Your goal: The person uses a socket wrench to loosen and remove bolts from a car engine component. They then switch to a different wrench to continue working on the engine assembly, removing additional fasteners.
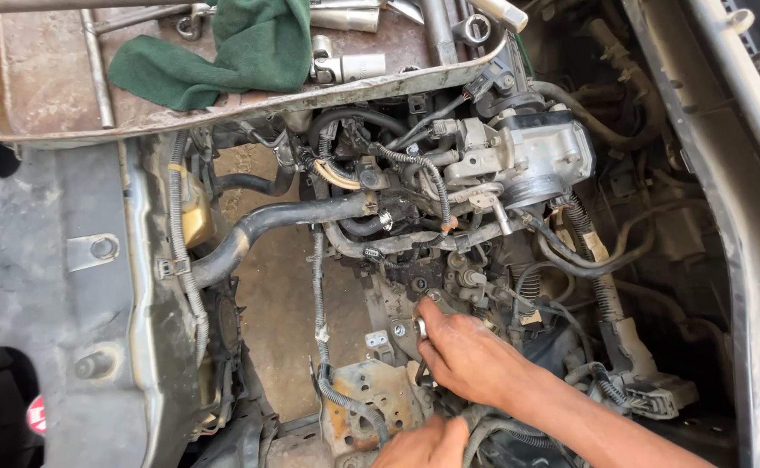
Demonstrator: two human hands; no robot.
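Observation:
In the head view my right hand (pixel 471 351) reaches from the lower right into an open engine bay. Its fingers are closed on a small shiny metal tool (pixel 420 328), which is pressed against a greasy engine bracket (pixel 414 286) with bolts. My left hand (pixel 423 444) sits at the bottom edge, just below the right one. Its knuckles curl over a black corrugated hose (pixel 494 430). The frame edge cuts off its fingers, so its grip is hidden.
A rusty metal tray (pixel 42 95) across the top holds a green cloth (pixel 232 48), sockets (pixel 349 65) and steel bars. A thick black hose (pixel 276 221), a silver throttle body (pixel 536 156), wiring looms and a rusted plate (pixel 371 399) crowd the bay. A grey body panel (pixel 42 286) lies at the left.

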